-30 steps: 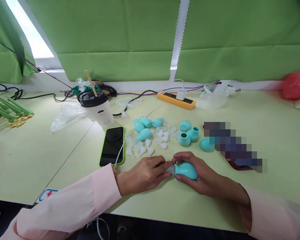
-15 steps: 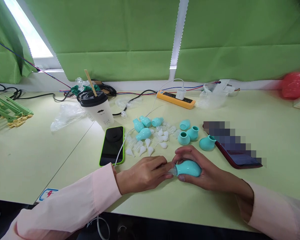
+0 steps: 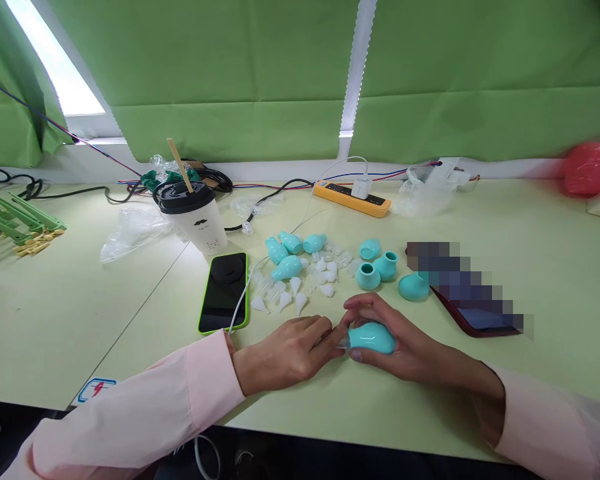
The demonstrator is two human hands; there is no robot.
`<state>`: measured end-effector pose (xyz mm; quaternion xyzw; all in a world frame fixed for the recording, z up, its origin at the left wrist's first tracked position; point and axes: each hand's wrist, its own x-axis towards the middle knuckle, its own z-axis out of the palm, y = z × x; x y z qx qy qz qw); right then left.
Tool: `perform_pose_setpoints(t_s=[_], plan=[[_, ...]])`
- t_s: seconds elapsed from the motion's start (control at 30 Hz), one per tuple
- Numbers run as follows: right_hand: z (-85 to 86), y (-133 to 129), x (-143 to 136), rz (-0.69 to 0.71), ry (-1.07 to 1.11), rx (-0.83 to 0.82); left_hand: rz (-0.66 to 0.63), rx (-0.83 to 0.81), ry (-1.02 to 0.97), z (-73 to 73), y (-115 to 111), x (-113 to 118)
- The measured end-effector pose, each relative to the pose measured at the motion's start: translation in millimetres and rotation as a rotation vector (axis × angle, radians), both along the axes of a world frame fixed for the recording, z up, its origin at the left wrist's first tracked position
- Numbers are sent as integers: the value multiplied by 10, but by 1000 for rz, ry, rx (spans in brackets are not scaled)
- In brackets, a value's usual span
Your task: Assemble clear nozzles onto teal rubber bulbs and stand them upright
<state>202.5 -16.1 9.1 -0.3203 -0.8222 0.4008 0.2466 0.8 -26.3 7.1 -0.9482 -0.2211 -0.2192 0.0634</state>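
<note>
My right hand (image 3: 405, 337) is closed around a turquoise rubber bulb (image 3: 373, 338) lying on its side, neck to the left. At that neck, the fingers of my left hand (image 3: 300, 352) pinch a translucent plastic tip (image 3: 344, 342), mostly hidden by them. Beyond my hands is a pile of small white cone tips (image 3: 295, 285) and clear plastic pieces. Several turquoise bulbs (image 3: 287, 268) rest beside that pile. Further right, a group of turquoise bulbs includes an upright one (image 3: 367, 277) with its mouth open, and another (image 3: 414, 287) near a dark phone.
A green-cased phone (image 3: 224, 293) lies left of the parts, a white cable across it. Behind stand a lidded paper cup (image 3: 196, 220) and an orange power strip (image 3: 353, 199). The dark phone (image 3: 475, 300) is at right. Green plastic pieces (image 3: 17, 217) lie far left.
The bulb in my right hand has shifted slightly left, toward my left fingers, and less of the translucent tip shows between them. The other things have stayed in place.
</note>
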Motion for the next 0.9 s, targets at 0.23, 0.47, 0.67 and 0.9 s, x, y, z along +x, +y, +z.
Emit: perform_pose_setpoints(t_s=[0.23, 0.47, 0.67, 0.9], plan=[[-30, -3, -20, -37, 91, -85, -17, -98, -135, -12, 15, -6], [-90, -26, -46, -91, 184, -30, 28, -501, -637, 42, 39, 42], [-109, -47, -60, -136, 84, 184, 40, -646, -790, 43, 44, 50], [-165, -29, -33, -200, 93, 210, 55, -498, -757, 85, 73, -53]])
